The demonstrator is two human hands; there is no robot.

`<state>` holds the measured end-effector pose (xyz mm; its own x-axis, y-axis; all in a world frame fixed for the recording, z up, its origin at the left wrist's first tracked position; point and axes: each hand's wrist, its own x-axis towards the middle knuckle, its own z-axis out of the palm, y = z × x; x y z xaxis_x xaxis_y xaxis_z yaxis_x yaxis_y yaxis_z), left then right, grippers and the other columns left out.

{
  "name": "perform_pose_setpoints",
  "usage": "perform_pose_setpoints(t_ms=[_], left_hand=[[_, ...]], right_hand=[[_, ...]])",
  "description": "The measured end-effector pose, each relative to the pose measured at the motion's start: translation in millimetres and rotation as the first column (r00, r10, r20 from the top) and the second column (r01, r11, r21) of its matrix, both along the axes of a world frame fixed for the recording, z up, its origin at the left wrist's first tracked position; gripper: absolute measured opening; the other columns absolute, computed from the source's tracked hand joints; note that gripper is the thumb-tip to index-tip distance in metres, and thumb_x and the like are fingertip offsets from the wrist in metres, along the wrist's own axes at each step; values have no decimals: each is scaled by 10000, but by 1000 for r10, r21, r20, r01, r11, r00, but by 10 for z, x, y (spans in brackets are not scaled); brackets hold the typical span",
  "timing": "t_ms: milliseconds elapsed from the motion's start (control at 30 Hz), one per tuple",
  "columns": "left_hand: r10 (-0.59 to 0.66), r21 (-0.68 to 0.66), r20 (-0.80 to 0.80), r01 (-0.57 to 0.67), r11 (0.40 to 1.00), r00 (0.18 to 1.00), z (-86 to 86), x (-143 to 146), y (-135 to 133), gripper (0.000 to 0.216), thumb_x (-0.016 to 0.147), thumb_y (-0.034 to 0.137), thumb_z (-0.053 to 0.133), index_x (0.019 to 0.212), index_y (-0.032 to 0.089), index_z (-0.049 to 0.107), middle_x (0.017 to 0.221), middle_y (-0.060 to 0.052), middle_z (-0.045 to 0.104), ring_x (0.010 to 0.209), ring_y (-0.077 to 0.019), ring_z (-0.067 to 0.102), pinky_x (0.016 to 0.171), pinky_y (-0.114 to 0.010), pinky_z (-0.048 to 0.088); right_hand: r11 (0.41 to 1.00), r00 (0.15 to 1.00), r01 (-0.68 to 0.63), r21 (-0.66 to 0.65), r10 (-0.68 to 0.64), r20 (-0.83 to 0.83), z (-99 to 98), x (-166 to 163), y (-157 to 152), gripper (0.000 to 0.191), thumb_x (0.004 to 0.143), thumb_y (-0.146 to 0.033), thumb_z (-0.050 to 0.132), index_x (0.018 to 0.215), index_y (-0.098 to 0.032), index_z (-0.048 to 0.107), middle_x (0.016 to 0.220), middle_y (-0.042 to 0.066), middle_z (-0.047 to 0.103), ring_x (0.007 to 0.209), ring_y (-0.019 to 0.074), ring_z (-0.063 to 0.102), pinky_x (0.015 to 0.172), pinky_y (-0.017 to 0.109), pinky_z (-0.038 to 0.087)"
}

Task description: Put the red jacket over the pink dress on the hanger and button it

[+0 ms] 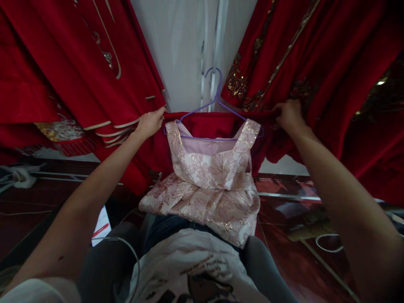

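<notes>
A pale pink dress (214, 168) with a shiny gold flower pattern lies over my lap, its wide straps on a purple hanger (217, 86). Behind it a red cloth (205, 125) is stretched level from side to side. My left hand (151, 123), a ring on one finger, is closed on the cloth's upper edge to the left of the dress. To the right, my right hand (291, 115) grips the same edge, with the fingers partly hidden. Both arms reach forward, and neither hand touches the dress.
Red garments with gold trim (107, 80) hang at the left, and more with gold sequins (238, 82) hang at the right. A pale wall (181, 46) shows between them. A lit phone (102, 225) with a white cable rests by my left leg. Reddish tiles (277, 235) cover the floor.
</notes>
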<state>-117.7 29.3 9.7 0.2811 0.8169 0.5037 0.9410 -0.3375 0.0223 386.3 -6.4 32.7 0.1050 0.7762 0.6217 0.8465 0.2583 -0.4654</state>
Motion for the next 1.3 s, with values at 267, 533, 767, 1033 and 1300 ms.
perform_pose_setpoints(t_ms=[267, 533, 767, 1033, 1300], left_hand=[[-80, -41, 95, 84, 996, 992, 22, -276, -203, 601, 858, 367, 434, 1422, 177, 351, 983, -111, 682, 861, -274, 643, 764, -348, 456], [-66, 73, 127, 57, 996, 990, -12, -108, -553, 347, 883, 381, 420, 1115, 210, 612, 858, -90, 675, 834, -255, 635, 752, -339, 437], [-24, 81, 112, 15, 997, 993, -85, 327, -630, 298, 901, 339, 398, 949, 155, 627, 747, -79, 662, 752, -225, 638, 729, -306, 432], [-316, 60, 294, 313, 948, 902, -417, 1254, -1021, 96, 851, 259, 533, 892, 172, 537, 752, -33, 638, 670, -167, 607, 626, -260, 421], [-366, 26, 471, 402, 915, 802, -738, 1350, -1112, 181, 807, 160, 588, 972, 171, 515, 902, -57, 653, 813, -187, 636, 741, -301, 498]], right_hand=[[962, 991, 88, -257, -111, -75, 183, 92, -445, 174, 588, -176, 570, 698, -302, 615, 654, 70, 602, 654, 264, 538, 740, 523, 451], [933, 926, -240, -268, 137, -352, -118, -460, -1043, 354, 597, -185, 591, 921, -326, 573, 911, 70, 651, 686, 245, 576, 609, 411, 475], [975, 923, -213, -60, 181, -339, -571, -776, -926, 265, 637, -168, 507, 892, -241, 511, 870, 39, 614, 742, 187, 571, 685, 333, 492], [819, 716, -571, -54, 465, -521, -977, -1817, -888, 238, 655, -170, 476, 885, -231, 464, 938, 17, 603, 852, 169, 573, 818, 319, 488], [836, 606, -546, 46, 433, -668, -1187, -2134, -1171, 347, 671, -168, 506, 993, -242, 400, 962, 19, 543, 879, 170, 561, 826, 323, 500]])
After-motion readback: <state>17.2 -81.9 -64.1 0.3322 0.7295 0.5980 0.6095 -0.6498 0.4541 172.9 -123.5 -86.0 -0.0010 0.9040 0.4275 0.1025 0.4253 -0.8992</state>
